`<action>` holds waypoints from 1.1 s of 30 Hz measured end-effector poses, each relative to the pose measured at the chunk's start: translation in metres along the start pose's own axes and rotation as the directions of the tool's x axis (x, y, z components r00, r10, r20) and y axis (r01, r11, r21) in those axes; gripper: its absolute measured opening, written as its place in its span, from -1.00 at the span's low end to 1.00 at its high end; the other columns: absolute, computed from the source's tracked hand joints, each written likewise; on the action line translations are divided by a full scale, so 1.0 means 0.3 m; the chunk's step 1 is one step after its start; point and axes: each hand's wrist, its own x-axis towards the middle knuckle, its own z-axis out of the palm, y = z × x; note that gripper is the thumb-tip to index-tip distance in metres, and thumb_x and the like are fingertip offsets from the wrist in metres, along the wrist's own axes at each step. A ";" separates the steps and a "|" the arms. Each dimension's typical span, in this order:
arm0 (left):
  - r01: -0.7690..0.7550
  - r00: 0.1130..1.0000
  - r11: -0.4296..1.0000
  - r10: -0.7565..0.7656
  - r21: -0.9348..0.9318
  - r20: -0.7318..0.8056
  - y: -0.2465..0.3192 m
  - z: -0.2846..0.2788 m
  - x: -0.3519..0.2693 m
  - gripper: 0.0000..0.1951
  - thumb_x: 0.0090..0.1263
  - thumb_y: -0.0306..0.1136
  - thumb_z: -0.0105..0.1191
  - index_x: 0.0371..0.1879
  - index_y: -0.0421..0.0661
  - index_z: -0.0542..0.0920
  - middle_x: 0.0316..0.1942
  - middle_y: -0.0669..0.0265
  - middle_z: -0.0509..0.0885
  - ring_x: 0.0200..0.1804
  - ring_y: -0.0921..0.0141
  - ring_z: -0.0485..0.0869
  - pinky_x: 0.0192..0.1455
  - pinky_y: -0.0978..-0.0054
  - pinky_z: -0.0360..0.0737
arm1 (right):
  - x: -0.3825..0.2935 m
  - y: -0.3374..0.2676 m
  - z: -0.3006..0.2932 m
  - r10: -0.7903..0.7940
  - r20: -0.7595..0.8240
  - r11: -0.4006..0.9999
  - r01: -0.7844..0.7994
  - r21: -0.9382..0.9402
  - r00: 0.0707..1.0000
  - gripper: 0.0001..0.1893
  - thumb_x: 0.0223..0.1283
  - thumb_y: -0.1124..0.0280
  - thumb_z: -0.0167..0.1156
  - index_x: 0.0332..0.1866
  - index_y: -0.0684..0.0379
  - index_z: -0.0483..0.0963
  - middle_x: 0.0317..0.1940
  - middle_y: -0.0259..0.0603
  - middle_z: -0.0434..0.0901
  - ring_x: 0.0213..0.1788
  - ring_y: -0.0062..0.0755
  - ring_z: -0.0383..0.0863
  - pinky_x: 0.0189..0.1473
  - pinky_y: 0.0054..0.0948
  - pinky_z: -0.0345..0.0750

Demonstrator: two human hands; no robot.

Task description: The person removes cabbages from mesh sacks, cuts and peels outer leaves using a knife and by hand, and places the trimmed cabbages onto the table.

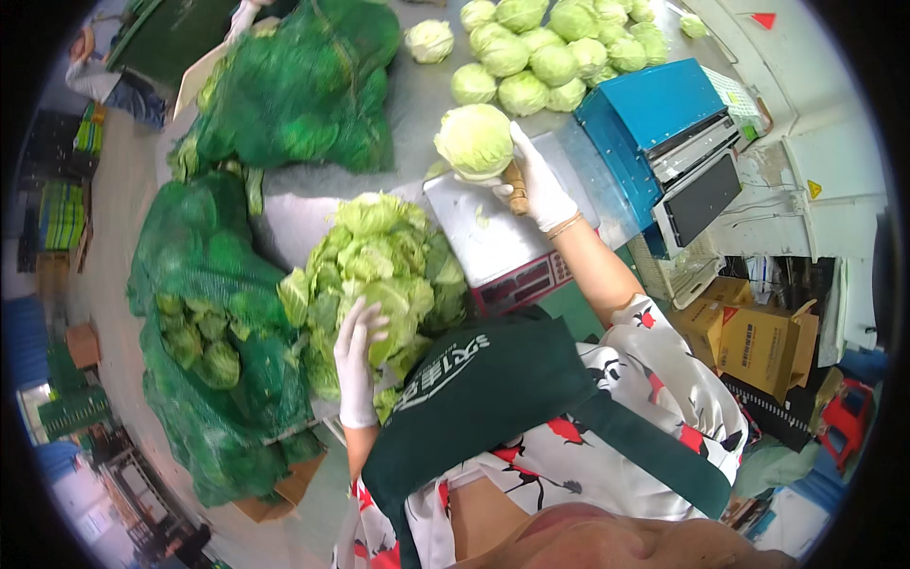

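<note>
My right hand [544,185], in a white glove, holds up a trimmed pale green cabbage [475,141] above the flat metal pan of a digital scale [476,235]. The same hand has a brown wooden tool handle [517,190] in its grip. Whatever blade it has is hidden behind the cabbage. My left hand [361,355], also gloved, is empty with its fingers apart. It hovers over or touches a heap of loose cabbage leaves [384,263] in front of my dark green apron [490,391]; contact cannot be made out.
Trimmed cabbages [547,53] are piled at the metal table's [419,92] far side. A blue machine [661,107] stands at right. Green mesh sacks of cabbages lie at the back left [298,85] and hang at the left edge [206,242]. Cardboard boxes [753,341] sit at right. Another person [114,82] is far left.
</note>
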 end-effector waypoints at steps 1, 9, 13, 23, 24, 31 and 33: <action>-0.014 1.000 0.998 0.015 0.061 -0.023 0.001 0.002 0.005 -0.46 0.62 -0.11 -0.08 0.41 -0.24 0.39 0.21 0.08 0.61 0.09 0.35 0.65 0.09 0.43 0.57 | 0.020 -0.061 -0.083 -0.055 -0.119 0.991 0.039 -0.132 0.991 -0.25 0.32 -0.20 0.18 0.41 0.17 0.32 0.03 -0.10 0.64 -0.32 -0.35 0.68 -0.66 -0.67 0.38; -0.061 0.972 0.941 0.131 0.332 -0.193 -0.085 0.053 0.034 -0.53 0.46 -0.51 0.11 0.36 -0.18 0.46 0.14 0.19 0.67 0.04 0.43 0.63 0.21 0.46 0.52 | 0.321 -0.642 -0.295 -0.832 -0.065 0.141 0.097 -0.985 0.551 -0.23 -0.09 -0.04 0.57 0.08 0.42 0.53 -0.16 0.01 0.75 -0.18 -0.23 0.76 -0.14 -0.36 0.66; -0.106 0.932 0.640 0.330 0.761 -0.148 -0.071 0.103 -0.008 -0.48 0.34 -0.46 0.23 0.31 -0.18 0.49 0.10 0.08 0.65 0.05 0.21 0.66 0.20 0.32 0.57 | 0.513 -0.721 -0.313 -0.800 -0.085 -0.067 -0.229 -0.971 0.594 -0.07 -0.12 -0.34 0.42 0.07 0.43 0.56 -0.15 0.08 0.75 -0.08 -0.07 0.75 0.04 -0.26 0.60; -0.167 0.959 0.259 0.268 0.951 0.096 -0.141 0.191 0.004 -0.15 0.13 -0.10 0.42 0.43 -0.06 0.36 0.47 0.09 0.32 0.51 -0.02 0.23 0.52 -0.09 0.16 | 0.582 -0.494 -0.274 -0.612 0.522 -0.598 0.084 -0.797 0.594 -0.40 0.26 -0.01 0.32 0.20 0.30 0.54 0.19 0.13 0.59 0.22 0.12 0.57 0.28 -0.19 0.47; -0.186 0.971 0.217 0.189 0.958 0.146 -0.149 0.204 0.023 -0.10 0.12 -0.05 0.41 0.49 0.06 0.30 0.52 0.12 0.25 0.56 -0.04 0.15 0.53 -0.23 0.06 | 0.534 -0.347 -0.161 -0.521 0.365 -0.331 0.212 -0.920 0.772 -0.44 0.22 0.07 0.39 0.21 0.23 0.55 0.22 0.00 0.61 0.25 -0.10 0.59 0.30 -0.34 0.46; -0.412 0.911 0.030 0.014 0.911 0.412 -0.259 0.322 0.173 -0.03 0.09 -0.19 0.40 0.56 0.34 0.18 0.63 0.21 0.00 0.63 0.00 -0.04 0.47 -0.49 -0.01 | 0.535 0.417 0.031 0.208 0.240 -0.299 0.295 -0.907 0.948 -0.17 0.07 -0.24 0.34 0.37 0.10 0.47 0.36 0.12 0.45 0.40 -0.01 0.45 0.39 -0.29 0.40; -0.419 0.889 0.010 0.206 0.908 0.408 -0.365 0.352 0.200 -0.17 0.23 -0.37 0.22 0.55 0.35 0.22 0.63 0.24 0.01 0.64 0.09 -0.04 0.48 -0.48 -0.02 | 0.617 0.530 -0.052 0.210 0.241 -0.358 0.304 -0.883 0.948 -0.14 0.08 -0.25 0.31 0.43 0.06 0.40 0.32 0.15 0.49 0.34 0.02 0.51 0.36 -0.24 0.41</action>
